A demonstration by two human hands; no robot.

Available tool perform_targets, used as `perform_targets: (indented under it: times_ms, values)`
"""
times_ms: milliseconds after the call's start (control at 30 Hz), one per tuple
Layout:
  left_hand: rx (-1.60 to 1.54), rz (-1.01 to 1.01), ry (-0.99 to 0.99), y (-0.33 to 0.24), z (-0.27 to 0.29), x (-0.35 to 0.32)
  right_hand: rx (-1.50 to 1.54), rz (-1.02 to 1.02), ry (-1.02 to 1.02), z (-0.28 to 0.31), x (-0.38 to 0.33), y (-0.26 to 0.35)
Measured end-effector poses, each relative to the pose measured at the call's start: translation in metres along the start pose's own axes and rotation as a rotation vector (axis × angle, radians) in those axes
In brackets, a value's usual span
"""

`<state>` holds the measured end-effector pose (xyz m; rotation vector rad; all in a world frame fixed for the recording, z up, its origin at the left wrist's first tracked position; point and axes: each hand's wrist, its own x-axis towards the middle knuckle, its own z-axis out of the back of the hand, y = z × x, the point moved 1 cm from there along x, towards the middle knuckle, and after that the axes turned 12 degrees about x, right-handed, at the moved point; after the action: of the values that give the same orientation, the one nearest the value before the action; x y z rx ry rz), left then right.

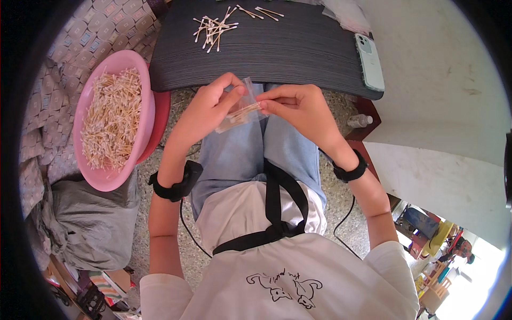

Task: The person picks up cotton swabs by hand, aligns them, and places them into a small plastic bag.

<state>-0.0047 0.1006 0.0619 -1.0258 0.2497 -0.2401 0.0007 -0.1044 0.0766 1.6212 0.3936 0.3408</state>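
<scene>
Fingers, left hand [208, 106]: pinching the upper part of a clear bag [255, 118], thumb against forefinger.
Fingers, right hand [304, 104]: closed at the right end of the same bag; cannot tell if gripping film alone or swab ends too.
Clear bag: held tilted between both hands, just off the near edge of the black table [288, 58], above the lap in blue jeans [229, 152].
Bagged swabs [242, 113]: lying roughly side by side inside the film, slanting up toward the right hand.
Loose swabs [213, 31]: heaped crisscross toward the far edge of the table, left of its middle.
Stray swabs [269, 13]: scattered right of the heap, close to the far edge.
Phone [369, 62]: pale green, lying along the right edge, near the near right corner, camera side up.
Plastic film [349, 15]: crumpled at the far right corner.
Pink basin [149, 114]: standing beside the near left corner, filled with a tangled mass of swabs [113, 117].
Bottle [360, 121]: clear, below the near right corner.
Wristbands [351, 166]: black, strapped on both wrists.
</scene>
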Motion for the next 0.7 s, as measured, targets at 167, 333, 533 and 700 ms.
perform_targets:
  times_ms: [167, 333, 533, 700]
  values:
    - [-0.029, 0.024, 0.082, 0.004, -0.003, 0.000, -0.006, -0.055, 0.052, 0.002, 0.004, 0.003]
    - [-0.078, 0.049, 0.071, 0.003, -0.009, -0.002, 0.076, -0.174, 0.121, 0.002, 0.006, 0.002]
    - [-0.112, 0.062, 0.058, 0.006, -0.012, -0.001, 0.144, -0.194, 0.229, 0.004, 0.010, -0.006]
    - [-0.103, 0.095, 0.017, 0.008, -0.016, -0.001, 0.051, -0.141, 0.176, -0.003, 0.005, -0.004]
